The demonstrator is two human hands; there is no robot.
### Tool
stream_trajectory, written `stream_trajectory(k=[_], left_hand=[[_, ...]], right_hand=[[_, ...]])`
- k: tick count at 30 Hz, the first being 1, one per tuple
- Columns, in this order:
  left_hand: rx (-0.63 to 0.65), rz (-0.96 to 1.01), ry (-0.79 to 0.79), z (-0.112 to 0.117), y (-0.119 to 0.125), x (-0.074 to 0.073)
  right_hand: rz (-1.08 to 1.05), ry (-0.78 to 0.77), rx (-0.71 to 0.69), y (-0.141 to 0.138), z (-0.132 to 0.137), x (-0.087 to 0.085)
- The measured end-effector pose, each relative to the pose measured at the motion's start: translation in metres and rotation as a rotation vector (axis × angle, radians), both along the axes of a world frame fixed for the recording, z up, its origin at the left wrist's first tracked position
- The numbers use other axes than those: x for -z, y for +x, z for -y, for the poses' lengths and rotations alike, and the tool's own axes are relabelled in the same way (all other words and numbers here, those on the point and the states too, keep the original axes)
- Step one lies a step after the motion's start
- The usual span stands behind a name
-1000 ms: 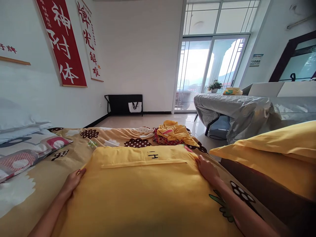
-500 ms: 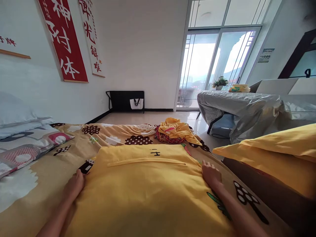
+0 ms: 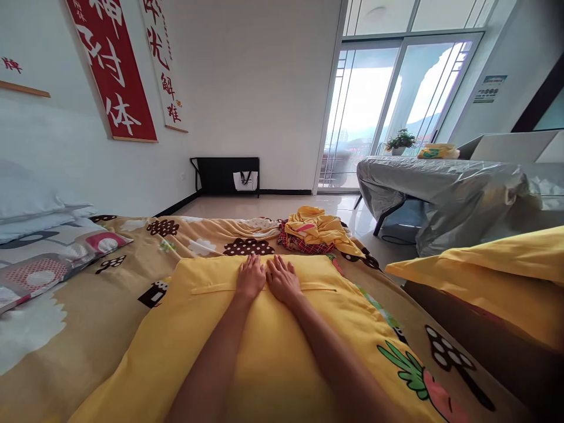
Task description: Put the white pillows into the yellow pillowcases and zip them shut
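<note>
A yellow pillow (image 3: 176,341) with a zipper seam near its far edge lies on the bed in front of me. My left hand (image 3: 252,276) rests flat on it, fingers stretched toward the far edge. Close beside it, my right hand (image 3: 283,278) lies flat as well, with its fingers slightly spread. Both hands touch the cover across the zipper seam and hold nothing. Printed lettering seen earlier on the far part is hidden under them. A pink and green cartoon print (image 3: 423,376) shows at the pillow's lower right.
The bed has a tan patterned blanket (image 3: 101,317). Crumpled yellow cloth (image 3: 315,229) lies at its far edge. More yellow fabric (image 3: 493,276) sits on a brown box at right. Patterned pillows (image 3: 57,252) are at left. A plastic-covered table (image 3: 440,176) stands beyond.
Both hands have moved from the pillow's left and right sides to its far middle, where they lie flat with fingers out. The view has shifted slightly.
</note>
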State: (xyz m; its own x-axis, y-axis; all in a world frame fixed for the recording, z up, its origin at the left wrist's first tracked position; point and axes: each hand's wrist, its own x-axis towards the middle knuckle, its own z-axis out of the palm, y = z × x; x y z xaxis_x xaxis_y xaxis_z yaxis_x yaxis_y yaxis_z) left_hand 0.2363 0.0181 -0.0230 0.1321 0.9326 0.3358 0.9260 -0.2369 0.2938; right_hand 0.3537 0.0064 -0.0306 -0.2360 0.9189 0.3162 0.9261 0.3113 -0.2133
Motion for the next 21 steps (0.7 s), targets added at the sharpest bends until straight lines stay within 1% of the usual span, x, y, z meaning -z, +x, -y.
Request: stream_trajectory(k=[2, 3, 4, 5, 6, 8, 11, 13, 16, 21], left_hand=[[-0.035, -0.003, -0.024, 0.006, 0.002, 0.026], [-0.046, -0.007, -0.028, 0.009, 0.001, 0.035], [-0.054, -0.013, -0.028, 0.012, 0.0, 0.041], [-0.06, -0.019, -0.027, 0.014, -0.001, 0.044], [-0.065, -0.026, -0.027, 0.015, -0.002, 0.045], [-0.081, -0.042, -0.029, 0.015, -0.007, 0.041], [-0.121, -0.055, -0.038, 0.016, -0.021, 0.034], [-0.155, -0.074, -0.041, 0.017, -0.034, 0.033], [-0.227, -0.114, -0.045, 0.019, -0.058, 0.036], [-0.347, -0.127, -0.095, 0.024, -0.102, 0.042]], right_hand=[[0.003, -0.009, -0.006, 0.001, 0.002, 0.026], [0.001, 0.007, -0.008, 0.002, 0.004, 0.036], [-0.001, 0.031, -0.006, 0.003, 0.005, 0.043], [-0.005, 0.05, 0.0, 0.004, 0.005, 0.046], [-0.008, 0.061, 0.011, 0.006, 0.005, 0.048], [-0.003, 0.07, 0.037, 0.011, 0.004, 0.046], [0.028, 0.086, 0.102, 0.03, 0.005, 0.043], [0.055, 0.08, 0.157, 0.048, 0.008, 0.044], [0.091, 0.057, 0.223, 0.075, 0.014, 0.049], [0.163, 0.089, 0.274, 0.099, 0.02, 0.055]])
